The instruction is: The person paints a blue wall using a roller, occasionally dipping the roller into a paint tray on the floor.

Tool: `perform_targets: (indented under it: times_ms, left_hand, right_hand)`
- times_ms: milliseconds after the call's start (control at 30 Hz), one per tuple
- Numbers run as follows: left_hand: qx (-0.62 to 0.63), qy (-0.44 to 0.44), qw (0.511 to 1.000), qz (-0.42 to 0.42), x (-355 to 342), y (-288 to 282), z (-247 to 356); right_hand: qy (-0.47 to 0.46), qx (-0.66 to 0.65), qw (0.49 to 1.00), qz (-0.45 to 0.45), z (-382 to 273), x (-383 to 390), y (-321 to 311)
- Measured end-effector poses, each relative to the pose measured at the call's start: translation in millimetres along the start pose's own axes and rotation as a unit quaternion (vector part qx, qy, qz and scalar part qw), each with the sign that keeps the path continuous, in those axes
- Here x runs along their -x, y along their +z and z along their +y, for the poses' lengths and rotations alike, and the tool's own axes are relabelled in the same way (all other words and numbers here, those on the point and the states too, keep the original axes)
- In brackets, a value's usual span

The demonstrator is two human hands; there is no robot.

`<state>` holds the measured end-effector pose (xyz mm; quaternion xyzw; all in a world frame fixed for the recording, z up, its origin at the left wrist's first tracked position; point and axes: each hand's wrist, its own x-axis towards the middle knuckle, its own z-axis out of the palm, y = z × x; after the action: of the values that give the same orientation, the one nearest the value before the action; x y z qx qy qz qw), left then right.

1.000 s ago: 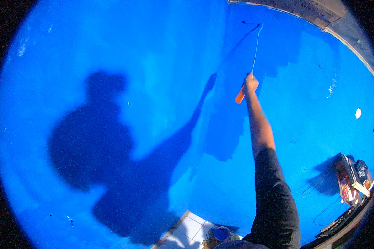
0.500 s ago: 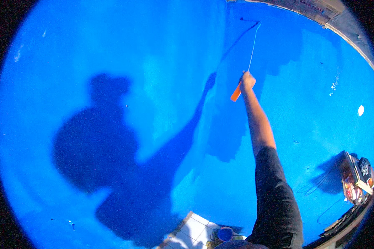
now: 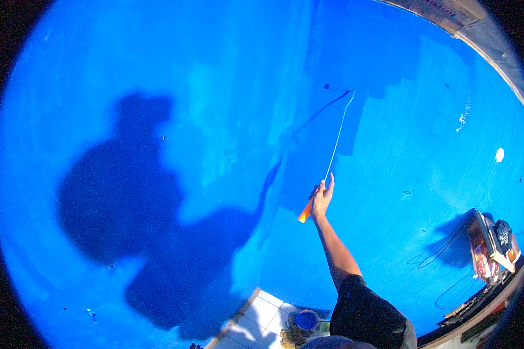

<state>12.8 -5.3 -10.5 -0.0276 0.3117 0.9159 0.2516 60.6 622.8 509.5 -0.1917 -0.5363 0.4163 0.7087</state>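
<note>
My right hand (image 3: pixel 321 200) is wrapped round the orange handle (image 3: pixel 305 210) of a paint roller, with the index finger and thumb side stretched along it. From the handle a thin wire rod (image 3: pixel 340 131) runs up to the blue wall (image 3: pixel 390 192) and bends at its top. The roller's head is hard to make out against the blue. Around and above the rod lies a patch of darker blue paint (image 3: pixel 364 64), with a stepped edge over the lighter blue. My left hand is not in view.
A wall shelf (image 3: pixel 490 247) with a black bag and papers hangs at the right, wires dangling beside it. Below, on white tiled floor (image 3: pixel 262 311), stand a blue paint bucket (image 3: pixel 307 319) and a crumpled greenish cloth-like heap (image 3: pixel 293 337). My shadow covers the left wall.
My right hand has come down and slightly left with the paint roller, and its rod's top is lower on the wall. The dark blue patch now shows further down beside the rod.
</note>
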Motion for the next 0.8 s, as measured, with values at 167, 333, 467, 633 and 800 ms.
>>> perform_targets:
  times_ms: [167, 333, 467, 633, 800]
  left_hand:
    - [-0.09, -0.022, 0.994, 0.054, -25, 9, -20]
    - [-0.107, -0.019, 0.994, 0.014, -38, 31, -24]
    - [-0.133, -0.075, 0.987, 0.04, -54, 55, -18]
    - [-0.161, -0.11, 0.979, 0.051, -63, 73, -18]
    - [-0.185, -0.127, 0.974, 0.04, -74, 80, -20]
  right_hand:
    - [0.042, -0.075, 0.994, -0.068, -35, 29, -4]
    - [0.055, -0.021, 0.998, -0.019, -48, 56, -32]
    - [0.017, 0.06, 0.997, 0.044, -48, 46, -79]
    - [0.064, 0.061, 0.993, 0.072, -34, 35, -116]
    - [0.039, 0.123, 0.988, 0.091, -14, 10, -107]
